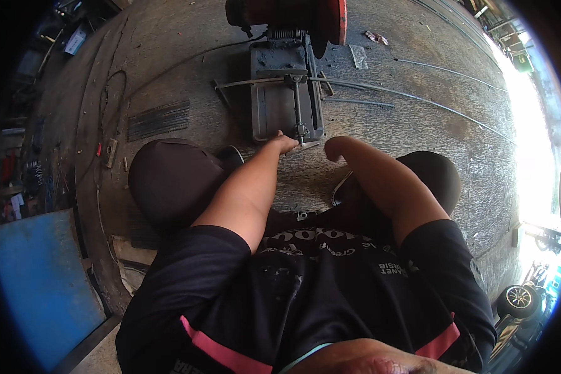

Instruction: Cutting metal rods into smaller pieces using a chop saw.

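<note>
A cut-off saw stands on the floor in front of me, its grey metal base (pixel 274 113) toward me and its dark motor head with a red guard (pixel 338 22) at the far end. A long screw vise (pixel 297 106) runs along the base and clamps across a thin metal rod (pixel 386 92). My left hand (pixel 285 143) is at the near end of the base, its fingers closed on the vise handle (pixel 306 146). Just right of the handle, my right hand (pixel 335 148) hangs bent down at the wrist, apart from the base; its fingers are hidden.
More thin rods (pixel 442 70) lie on the worn floor to the right. A dark ribbed mat or grate (pixel 159 120) and a cable (pixel 181 60) are at the left. A blue panel (pixel 47 287) stands at the lower left. A wheel (pixel 518 301) shows at the lower right.
</note>
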